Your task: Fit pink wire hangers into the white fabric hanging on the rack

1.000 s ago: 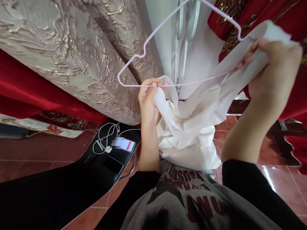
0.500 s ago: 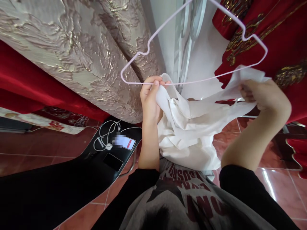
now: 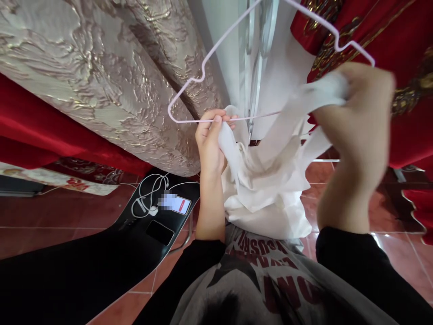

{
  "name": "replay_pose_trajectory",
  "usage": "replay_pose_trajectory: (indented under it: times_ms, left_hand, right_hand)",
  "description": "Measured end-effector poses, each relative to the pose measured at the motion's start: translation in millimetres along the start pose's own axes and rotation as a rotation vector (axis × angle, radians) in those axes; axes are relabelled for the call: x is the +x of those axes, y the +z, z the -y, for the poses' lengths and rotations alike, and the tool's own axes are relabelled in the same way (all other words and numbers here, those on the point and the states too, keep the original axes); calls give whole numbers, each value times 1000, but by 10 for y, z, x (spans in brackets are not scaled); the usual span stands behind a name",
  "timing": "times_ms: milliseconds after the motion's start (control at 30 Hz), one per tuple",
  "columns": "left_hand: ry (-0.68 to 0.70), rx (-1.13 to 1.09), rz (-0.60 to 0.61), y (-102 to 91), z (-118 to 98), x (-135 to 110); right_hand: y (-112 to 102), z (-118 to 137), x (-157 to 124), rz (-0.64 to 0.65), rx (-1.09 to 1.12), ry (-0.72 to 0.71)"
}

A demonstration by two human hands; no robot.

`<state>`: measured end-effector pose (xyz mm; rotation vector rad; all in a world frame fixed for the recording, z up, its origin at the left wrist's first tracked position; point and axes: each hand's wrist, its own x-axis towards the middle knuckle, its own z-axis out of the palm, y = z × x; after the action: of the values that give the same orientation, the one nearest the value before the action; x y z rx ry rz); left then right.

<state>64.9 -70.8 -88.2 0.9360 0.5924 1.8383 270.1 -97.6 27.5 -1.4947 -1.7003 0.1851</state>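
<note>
From where I stand, the person's left hand (image 3: 211,133) has its grip closed in a pinch, thumb against fingers, on the lower bar of a pale pink hanger (image 3: 203,72) near its left corner, with an edge of white cloth (image 3: 267,198) caught there too. The right hand (image 3: 360,106) is blurred, its back toward me. The cloth runs up into its grip, which looks closed on it, though I cannot make out each finger.

The hanger is held up in front of the person, its top out of sight. The white cloth stretches between the two hands, crosses in front of the bar toward the right, and falls in loose folds to the front of the grey shirt (image 3: 243,271).

On the left, a black seat (image 3: 84,271) carries a lit phone (image 3: 181,204), a dark phone (image 3: 160,232) just beside it, and looped white earphones (image 3: 154,211). A shiny, raised-pattern drape (image 3: 98,67) hangs behind the hanger's left end. On the right, red fabric (image 3: 402,40) with gold trim hangs behind the right hand. Reddish tiles (image 3: 140,280) cover the floor below.
</note>
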Motion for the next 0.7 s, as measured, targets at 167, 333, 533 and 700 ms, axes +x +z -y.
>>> replay_pose_trajectory:
  times_ms: [167, 333, 533, 700]
  left_hand:
    - [-6, 14, 21, -10, -35, -13]
    - [-47, 55, 65, -110, -99, 49]
    - [-167, 154, -198, -411, -289, 170]
    - [-131, 104, -347, -419, -776, 301]
  right_hand:
    - [715, -157, 91, 51, 255, -10]
    - [918, -269, 13, 26, 343, -71]
    - [878, -424, 32, -136, 383, -57]
    - [884, -450, 21, -114, 322, -10]
